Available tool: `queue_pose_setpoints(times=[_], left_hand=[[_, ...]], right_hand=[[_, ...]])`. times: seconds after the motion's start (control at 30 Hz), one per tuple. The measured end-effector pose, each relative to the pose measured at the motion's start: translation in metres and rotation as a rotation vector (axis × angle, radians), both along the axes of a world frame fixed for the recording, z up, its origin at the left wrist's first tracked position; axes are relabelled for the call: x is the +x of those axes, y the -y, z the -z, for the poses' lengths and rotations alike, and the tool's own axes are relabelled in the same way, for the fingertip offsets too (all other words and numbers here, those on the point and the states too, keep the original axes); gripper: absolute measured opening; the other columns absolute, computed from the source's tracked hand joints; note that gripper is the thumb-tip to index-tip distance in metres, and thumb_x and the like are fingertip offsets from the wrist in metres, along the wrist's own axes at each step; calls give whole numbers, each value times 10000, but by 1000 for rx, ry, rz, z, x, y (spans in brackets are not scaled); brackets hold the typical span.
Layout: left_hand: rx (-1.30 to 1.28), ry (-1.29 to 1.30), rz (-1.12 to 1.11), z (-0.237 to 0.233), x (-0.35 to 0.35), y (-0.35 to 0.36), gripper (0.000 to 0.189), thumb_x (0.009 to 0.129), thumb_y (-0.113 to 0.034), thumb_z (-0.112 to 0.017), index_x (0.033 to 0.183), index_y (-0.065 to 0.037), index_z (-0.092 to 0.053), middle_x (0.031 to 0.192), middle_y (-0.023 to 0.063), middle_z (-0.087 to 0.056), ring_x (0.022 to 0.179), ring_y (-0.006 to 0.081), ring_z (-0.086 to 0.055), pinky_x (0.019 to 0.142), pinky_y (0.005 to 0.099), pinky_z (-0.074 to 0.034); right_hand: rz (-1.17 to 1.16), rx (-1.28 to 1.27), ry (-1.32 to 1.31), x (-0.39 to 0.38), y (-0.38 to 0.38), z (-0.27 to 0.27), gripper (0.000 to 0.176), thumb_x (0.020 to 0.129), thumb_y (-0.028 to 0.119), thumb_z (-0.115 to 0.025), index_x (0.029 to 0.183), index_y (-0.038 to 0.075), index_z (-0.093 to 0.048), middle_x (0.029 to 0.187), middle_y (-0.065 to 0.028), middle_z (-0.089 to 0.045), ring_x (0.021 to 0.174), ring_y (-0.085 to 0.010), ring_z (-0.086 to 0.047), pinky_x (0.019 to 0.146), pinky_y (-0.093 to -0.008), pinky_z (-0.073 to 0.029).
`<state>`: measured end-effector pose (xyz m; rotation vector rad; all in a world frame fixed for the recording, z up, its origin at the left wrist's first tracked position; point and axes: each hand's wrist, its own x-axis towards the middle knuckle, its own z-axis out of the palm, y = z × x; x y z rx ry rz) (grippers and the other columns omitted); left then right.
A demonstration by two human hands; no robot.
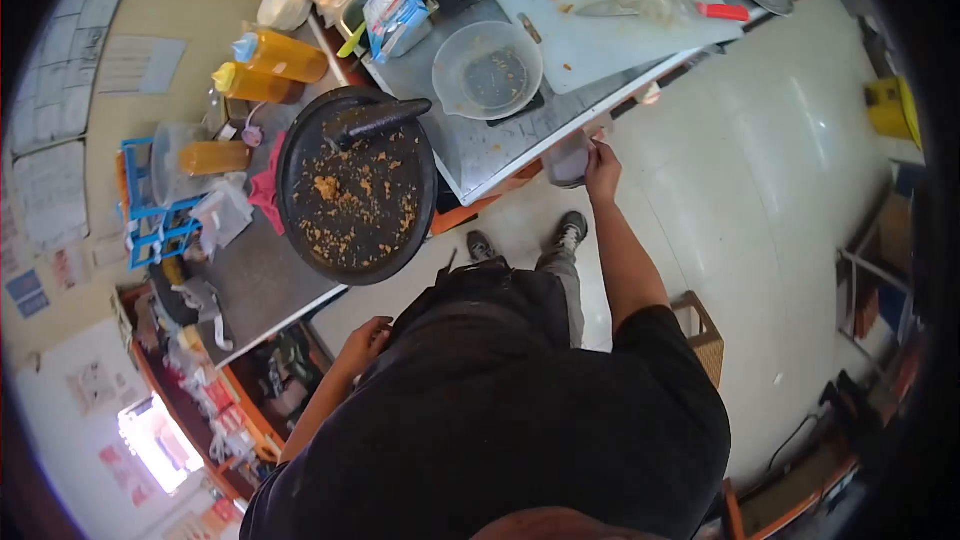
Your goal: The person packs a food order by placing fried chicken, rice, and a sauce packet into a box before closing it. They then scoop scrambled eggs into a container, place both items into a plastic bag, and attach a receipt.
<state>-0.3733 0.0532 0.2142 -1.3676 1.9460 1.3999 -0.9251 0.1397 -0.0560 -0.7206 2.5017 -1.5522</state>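
Noted at frame centre: right hand [603,168] pinching pale container [570,162] just beyond counter [480,155] edge. Noted lower left: left hand [365,338] at hip, grip indiscernible. Liable to drop onto floor [800,140] if pinched loosely.

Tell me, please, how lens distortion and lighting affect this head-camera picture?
Head view: heavy fisheye curves the grey metal countertop, with a dark vignette around the rim; the bright opening at lower left is blown out; the pale tiled floor carries soft glare; the right hand looks sharp.
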Motion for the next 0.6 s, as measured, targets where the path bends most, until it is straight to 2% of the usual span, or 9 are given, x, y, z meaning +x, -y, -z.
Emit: queue_pose_setpoints(times=[0.13, 0.17, 0.23, 0.3, 0.37, 0.43, 0.53, 0.6], left_hand=[[-103, -21, 88, 10, 24, 26, 319, 1007, -207, -562, 1283, -49, -576, 1077, 150, -692, 967, 252, -680, 862, 362, -520], [-94, 18, 66, 9, 28, 32, 322, 1009, -217, -558, 1283, -49, -578, 1081, 153, -690, 971, 255, -678, 862, 360, -518], [-60, 130, 25, -18, 37, 25, 328, 1015, -236, -552, 1282, -48, -581, 1089, 157, -687, 978, 260, -674, 860, 357, -515], [-78, 101, 39, -21, 60, 15, 349, 1018, -275, -542, 1281, -50, -586, 1084, 155, -689, 978, 255, -671, 863, 359, -510], [19, 98, 22, -21, 80, 10, 396, 1004, -313, -549, 1281, -34, -588, 1104, 169, -685, 1005, 264, -665, 897, 369, -496], [165, 207, -403, 57, 206, -7, 442, 973, -343, -577, 1273, -19, -598, 1137, 171, -678, 1068, 254, -639, 937, 370, -476], [62, 237, -205, -55, 58, -9, 458, 954, -348, -596, 1268, -15, -607, 1165, 171, -666, 1117, 244, -605, 963, 362, -459], [88, 239, -221, -52, 45, -11, 448, 956, -335, -595, 1270, -16, -605, 1163, 168, -668, 1114, 241, -609, 961, 360, -460]], right_hand=[[74, 2, -15, 6, 34, 23, 196, 954, 151, -597, 995, -9, -702, 874, -234, -689, 798, -377, -687, 731, -425, -529], [-21, 114, 6, 9, 43, 25, 219, 937, 145, -611, 1073, -15, -674, 896, -210, -707, 754, -332, -679, 708, -419, -530], [-62, 69, 279, 34, 73, 37, 198, 945, 148, -603, 1079, 18, -667, 978, -228, -696, 923, -371, -665, 937, -435, -462], [-166, -40, -189, 37, 104, 131, 499, 955, 201, -587, 1385, -15, -457, 1333, -188, -579, 1184, -306, -575, 990, -384, -479], [-253, -60, -104, 48, 130, 132, 486, 951, 189, -590, 1376, -15, -471, 1324, -192, -585, 1177, -303, -579, 989, -383, -478], [-295, -30, 75, 56, 151, 117, 473, 947, 176, -593, 1366, -16, -485, 1315, -195, -592, 1171, -300, -582, 988, -382, -477], [-330, -21, 186, 63, 159, 109, 455, 942, 157, -597, 1352, -17, -505, 1302, -200, -602, 1162, -296, -588, 987, -380, -475], [-336, -39, 196, 58, 162, 103, 443, 938, 145, -600, 1342, -18, -519, 1293, -203, -609, 1156, -292, -592, 986, -379, -473]])
